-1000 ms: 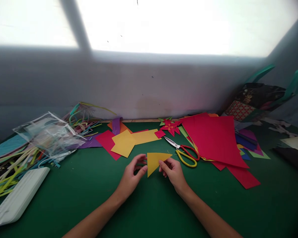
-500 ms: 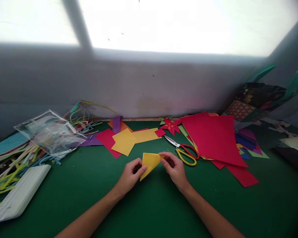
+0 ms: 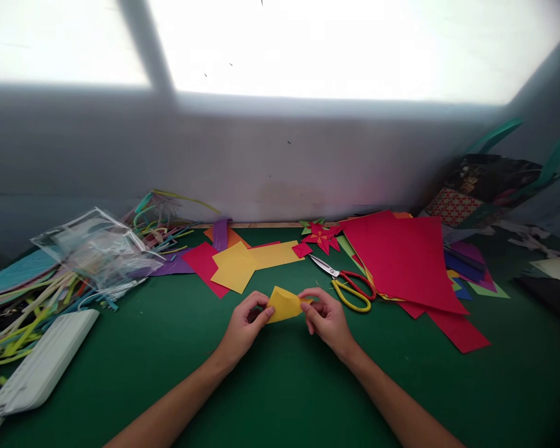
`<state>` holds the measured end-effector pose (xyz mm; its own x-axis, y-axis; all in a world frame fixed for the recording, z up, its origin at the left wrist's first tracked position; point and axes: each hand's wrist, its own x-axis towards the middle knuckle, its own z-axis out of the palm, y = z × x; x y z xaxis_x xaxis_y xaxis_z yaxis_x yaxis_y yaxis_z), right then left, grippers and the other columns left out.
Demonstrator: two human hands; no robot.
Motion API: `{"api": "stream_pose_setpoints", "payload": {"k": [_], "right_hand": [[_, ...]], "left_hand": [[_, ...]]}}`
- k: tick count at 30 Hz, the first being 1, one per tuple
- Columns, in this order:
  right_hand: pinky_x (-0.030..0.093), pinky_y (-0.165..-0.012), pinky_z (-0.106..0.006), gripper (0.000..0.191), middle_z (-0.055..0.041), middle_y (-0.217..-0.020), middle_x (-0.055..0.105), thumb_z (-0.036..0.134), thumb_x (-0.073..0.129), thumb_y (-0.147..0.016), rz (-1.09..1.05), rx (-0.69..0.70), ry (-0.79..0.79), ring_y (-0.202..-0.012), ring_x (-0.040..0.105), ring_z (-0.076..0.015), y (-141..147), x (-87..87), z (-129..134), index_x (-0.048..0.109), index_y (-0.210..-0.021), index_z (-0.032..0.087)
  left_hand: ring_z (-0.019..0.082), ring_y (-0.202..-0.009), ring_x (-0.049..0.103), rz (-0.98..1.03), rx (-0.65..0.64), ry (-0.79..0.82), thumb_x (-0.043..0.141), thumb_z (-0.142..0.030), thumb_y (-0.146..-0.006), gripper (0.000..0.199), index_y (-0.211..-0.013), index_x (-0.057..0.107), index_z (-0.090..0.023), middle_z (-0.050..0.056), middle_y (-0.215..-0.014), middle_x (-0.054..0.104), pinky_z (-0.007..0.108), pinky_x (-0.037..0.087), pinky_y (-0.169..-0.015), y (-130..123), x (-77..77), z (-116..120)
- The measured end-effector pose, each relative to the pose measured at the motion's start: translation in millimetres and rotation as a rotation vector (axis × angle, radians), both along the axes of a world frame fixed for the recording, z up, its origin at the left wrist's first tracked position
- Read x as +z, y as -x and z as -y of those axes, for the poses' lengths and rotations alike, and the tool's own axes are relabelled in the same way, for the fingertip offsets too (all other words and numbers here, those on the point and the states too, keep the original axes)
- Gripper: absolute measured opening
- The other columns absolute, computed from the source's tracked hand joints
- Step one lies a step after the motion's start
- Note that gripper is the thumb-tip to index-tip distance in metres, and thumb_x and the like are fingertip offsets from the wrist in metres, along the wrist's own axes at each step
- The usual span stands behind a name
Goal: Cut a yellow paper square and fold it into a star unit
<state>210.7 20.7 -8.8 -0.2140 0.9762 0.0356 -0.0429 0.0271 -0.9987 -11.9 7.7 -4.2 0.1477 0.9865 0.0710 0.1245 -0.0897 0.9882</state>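
Note:
Between my two hands, a small piece of folded yellow paper is held just above the green table. My left hand pinches its left end between thumb and fingers. At the right end, my right hand is closed on a corner of the same paper, fingers curled behind it. Scissors with one red and one yellow handle lie beyond my right hand, blades partly open. Past my left hand, a flat yellow paper piece overlaps a red paper piece.
Red paper sheets are piled at the right, and a red paper star lies near the wall. At the left are a white paper trimmer, a clear plastic bag and many paper strips. A patterned bag stands back right.
The yellow paper has turned in my hands: its lower point has swung up, and it now lies more level between them. Both hands stay in nearly the same place.

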Motion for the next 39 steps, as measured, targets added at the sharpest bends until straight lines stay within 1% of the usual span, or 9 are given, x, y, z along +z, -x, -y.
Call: {"api": "stream_pose_setpoints", "payload": {"k": [7, 13, 19, 21, 25, 28, 32, 36, 39], "right_hand": [[0.029, -0.038, -0.019, 0.032, 0.0033, -0.060, 0.071, 0.048, 0.069, -0.091, -0.066, 0.074, 0.043, -0.033, 0.044, -0.0090, -0.3, 2.2, -2.9, 0.049, -0.095, 0.025], [0.024, -0.032, -0.019, 0.035, 0.0056, -0.058, 0.066, 0.051, 0.065, -0.093, -0.023, 0.074, 0.074, -0.029, 0.039, -0.0080, -1.0, 0.6, -3.7, 0.057, -0.111, 0.022], [0.044, -0.042, -0.020, 0.055, 0.0030, -0.086, 0.062, 0.042, 0.078, -0.084, -0.044, -0.095, -0.012, -0.050, 0.054, -0.0086, 0.2, -5.8, -9.1, 0.058, -0.133, 0.027], [0.052, -0.049, -0.023, 0.059, 0.0006, -0.091, 0.067, 0.043, 0.078, -0.084, -0.068, -0.067, 0.007, -0.056, 0.060, -0.0112, 0.3, -8.2, -10.6, 0.056, -0.136, 0.027], [0.057, -0.058, -0.030, 0.036, -0.0045, -0.075, 0.073, 0.050, 0.073, -0.088, -0.058, 0.042, 0.019, -0.064, 0.069, -0.0190, 0.3, -10.1, -10.6, 0.070, -0.105, 0.018], [0.056, -0.057, -0.030, 0.033, -0.0043, -0.069, 0.073, 0.052, 0.073, -0.087, -0.025, 0.022, 0.015, -0.061, 0.068, -0.0186, 0.5, -9.5, -9.3, 0.071, -0.088, 0.018], [0.053, -0.055, -0.027, 0.030, -0.0015, -0.067, 0.071, 0.047, 0.071, -0.090, -0.002, -0.002, -0.010, -0.059, 0.067, -0.0172, -0.5, -5.8, -7.8, 0.072, -0.103, 0.020], [0.059, -0.064, -0.029, 0.044, -0.0040, -0.096, 0.076, 0.039, 0.069, -0.093, 0.044, 0.051, -0.072, -0.076, 0.075, -0.0202, -1.6, -0.6, -4.5, 0.065, -0.135, 0.029], [0.062, -0.073, -0.033, 0.030, -0.0057, -0.108, 0.076, 0.037, 0.072, -0.091, 0.071, 0.153, -0.089, -0.085, 0.076, -0.0225, -1.1, 0.0, -2.1, 0.076, -0.119, 0.027]], "left_hand": [[0.018, -0.088, 0.055, 0.009, 0.048, -0.056, 0.065, -0.043, -0.094, 0.025, -0.086, 0.061, -0.019, 0.006, -0.100, 0.056, 0.024, 0.049, -0.067, 0.6, -3.6, -1.3], [0.015, -0.078, 0.054, 0.094, 0.056, 0.048, 0.066, -0.044, -0.093, 0.025, -0.095, 0.062, -0.020, 0.002, -0.093, 0.056, 0.024, 0.050, -0.065, 1.6, -4.5, -1.0], [0.015, -0.075, 0.053, 0.093, 0.061, 0.063, 0.063, -0.044, -0.095, 0.024, -0.095, 0.062, -0.020, 0.001, -0.087, 0.056, 0.024, 0.050, -0.066, 1.3, -2.4, -0.2], [0.015, -0.075, 0.054, 0.083, 0.065, 0.057, 0.062, -0.045, -0.096, 0.024, -0.095, 0.061, -0.020, 0.001, -0.087, 0.056, 0.025, 0.050, -0.065, 0.8, -3.0, -0.3], [0.016, -0.073, 0.058, 0.043, 0.066, 0.064, 0.061, -0.047, -0.095, 0.027, -0.095, 0.061, -0.021, 0.001, -0.084, 0.057, 0.025, 0.049, -0.061, -0.9, -5.4, 0.2], [0.016, -0.071, 0.058, -0.026, 0.059, 0.058, 0.062, -0.048, -0.094, 0.028, -0.101, 0.063, -0.021, 0.002, -0.086, 0.062, 0.025, 0.047, -0.060, -2.8, -4.7, 1.8], [0.017, -0.071, 0.057, -0.129, 0.019, 0.031, 0.061, -0.046, -0.095, 0.030, -0.113, 0.066, -0.021, 0.002, -0.085, 0.065, 0.025, 0.042, -0.061, -4.2, -1.5, 3.7], [0.018, -0.076, 0.058, -0.099, -0.022, 0.039, 0.059, -0.045, -0.097, 0.031, -0.116, 0.064, -0.021, 0.004, -0.093, 0.067, 0.026, 0.044, -0.065, -2.4, -4.3, 2.1], [0.017, -0.076, 0.058, -0.038, -0.019, 0.048, 0.062, -0.045, -0.096, 0.035, -0.122, 0.060, -0.021, 0.003, -0.089, 0.064, 0.026, 0.045, -0.064, -0.7, -8.0, -0.1]]}}
